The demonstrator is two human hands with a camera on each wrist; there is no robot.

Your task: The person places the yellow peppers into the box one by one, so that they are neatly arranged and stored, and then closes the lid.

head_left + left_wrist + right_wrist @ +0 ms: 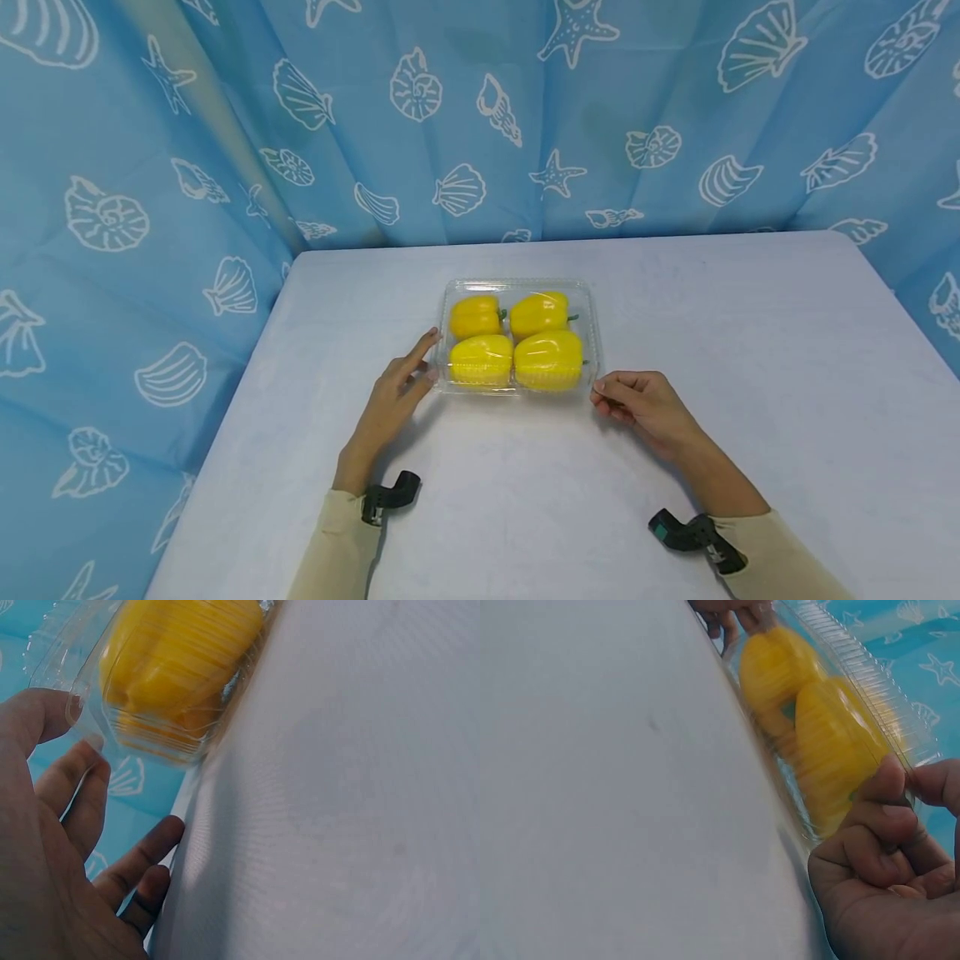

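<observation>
A clear plastic clamshell container (517,287) lies on the white table, with several yellow bell peppers (549,360) inside in two rows. Ridged clear plastic covers them, and green stems show on some. At the container's left edge is my left hand (390,400); its thumb and forefinger pinch the thin plastic rim (88,720), the other fingers spread below. My right hand (648,408) grips the front right corner between thumb and forefinger, the remaining fingers curled under, as the right wrist view shows. Yellow peppers (840,750) show through the side wall there.
A white cloth covers the table (750,333). Blue curtains (480,125) with white shell and starfish prints hang behind it and along its left side. Black wrist cameras (390,497) sit on both forearms, over beige sleeves.
</observation>
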